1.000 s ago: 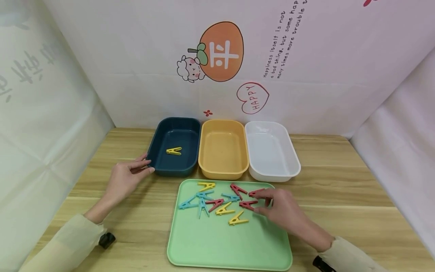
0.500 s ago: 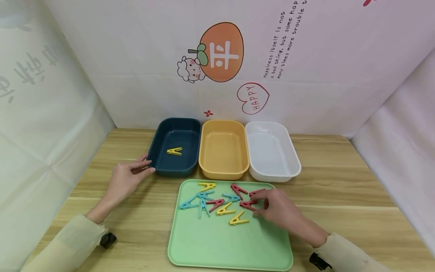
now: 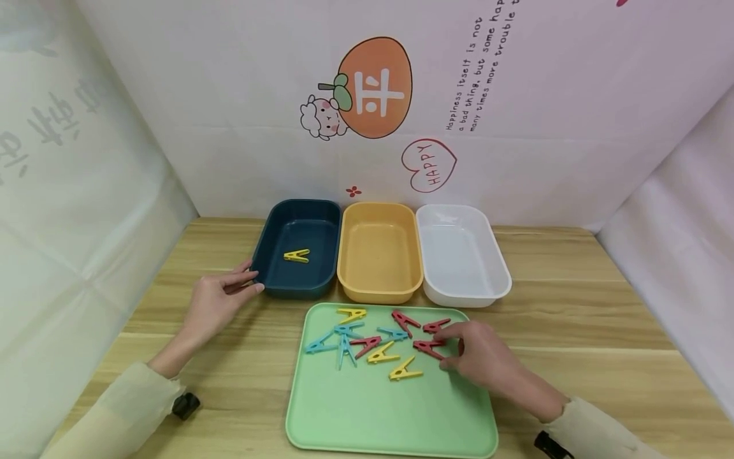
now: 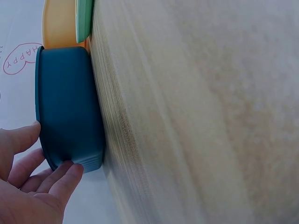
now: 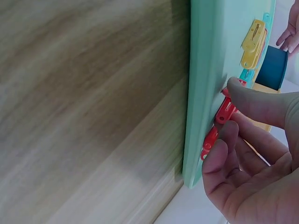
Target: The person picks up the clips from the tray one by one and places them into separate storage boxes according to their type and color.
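Gripping blue bin (image 3: 295,291) left, red clip (image 3: 423,346) right, hands (image 3: 215,303) (image 3: 487,358) flank other crowded clips (image 3: 375,356)

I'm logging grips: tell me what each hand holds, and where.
Right hand: a red clip, by its leg ends. Left hand: blue bin, near-left corner.

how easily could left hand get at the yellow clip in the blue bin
Likely yes, quite easily: the left hand touches the blue bin, whose top is open, and nothing lies over the yellow clip.
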Motion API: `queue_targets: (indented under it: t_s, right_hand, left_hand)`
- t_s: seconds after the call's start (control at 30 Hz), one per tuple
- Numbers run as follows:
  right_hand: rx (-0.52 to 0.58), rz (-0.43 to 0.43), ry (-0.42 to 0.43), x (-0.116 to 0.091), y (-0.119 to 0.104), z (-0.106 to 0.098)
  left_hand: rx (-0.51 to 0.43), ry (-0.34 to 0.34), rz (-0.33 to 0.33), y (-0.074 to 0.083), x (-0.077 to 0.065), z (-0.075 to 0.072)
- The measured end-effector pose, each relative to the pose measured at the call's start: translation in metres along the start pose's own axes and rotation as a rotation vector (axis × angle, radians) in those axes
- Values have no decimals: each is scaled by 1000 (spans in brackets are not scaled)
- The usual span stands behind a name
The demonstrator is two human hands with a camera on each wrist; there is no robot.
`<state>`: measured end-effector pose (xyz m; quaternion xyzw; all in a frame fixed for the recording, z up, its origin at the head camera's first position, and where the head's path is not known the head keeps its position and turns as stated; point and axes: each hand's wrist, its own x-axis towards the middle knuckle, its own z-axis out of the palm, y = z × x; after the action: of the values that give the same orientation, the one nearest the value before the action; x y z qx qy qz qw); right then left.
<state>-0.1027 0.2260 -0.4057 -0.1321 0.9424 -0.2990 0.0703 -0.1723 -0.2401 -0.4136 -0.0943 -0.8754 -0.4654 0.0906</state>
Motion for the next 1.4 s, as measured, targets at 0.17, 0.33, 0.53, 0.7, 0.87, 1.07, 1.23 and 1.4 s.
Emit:
queue_targets:
  t_s: [0.17, 0.33, 0.53, 0.7, 0.87, 1.07, 1.23, 1.4]
  right_hand:
    - [-17, 21, 2, -1, 1, -1]
    - [-23, 27, 12, -2, 1, -1]
    - [-33, 3, 34, -4, 4, 0]
    - [-24, -4, 41, -6, 7, 2]
    - [-21, -8, 49, -7, 8, 1]
    - [-34, -7, 59, -8, 11, 1]
    - [-46, 2, 64, -8, 11, 1]
    - [-54, 3, 65, -8, 10, 1]
  left_hand:
    - [3, 8, 4, 0, 0, 0]
    - [4, 13, 4, 1, -1, -1]
    - [7, 11, 4, 0, 0, 0]
    - [0, 8, 4, 0, -1, 0]
    - [3, 7, -1, 1, -1, 0]
    - [2, 6, -2, 2, 0, 0]
    - [6, 9, 2, 1, 0, 0]
    - [7, 10, 2, 1, -1, 0]
